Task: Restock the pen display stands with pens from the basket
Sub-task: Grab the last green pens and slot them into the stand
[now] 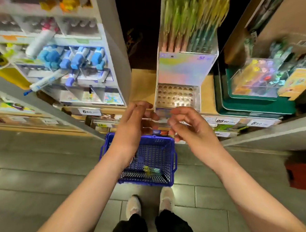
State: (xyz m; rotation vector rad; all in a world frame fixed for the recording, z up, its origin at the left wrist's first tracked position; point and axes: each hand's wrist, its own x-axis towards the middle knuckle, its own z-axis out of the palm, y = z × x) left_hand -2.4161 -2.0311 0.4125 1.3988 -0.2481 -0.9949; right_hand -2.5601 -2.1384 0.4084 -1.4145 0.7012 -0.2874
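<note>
Two hands hover side by side above the basket, in front of the shelf edge. The left hand (136, 119) has its fingers nearly straight and relaxed, holding nothing. The right hand (185, 125) is loosely curled with blurred fingertips, and nothing shows in its grip.

Directly beneath them, on the grey tiled floor (38, 162), sits the basket (170, 149), a blue plastic lattice with a rectangular rim. A few slim pens (151, 169), yellow and green, lie together on its bottom near the front wall.

Just beyond the hands, on the wooden shelf (143, 86), stands a pen display stand (185, 71) with a shiny iridescent panel. Its lowest tier is a clear tray pierced by rows of round holes (175, 96). The tiers above are packed with upright green and pink pens (189, 28).

To the left is a white stand (119, 60) of chunky blue-capped pens (77, 59). To the right is a green tray (256, 106) carrying a clear box (254, 80).

White price tags (223, 121) line the shelf edge. One begins with 25 and two with 6; the rest is blurred.
</note>
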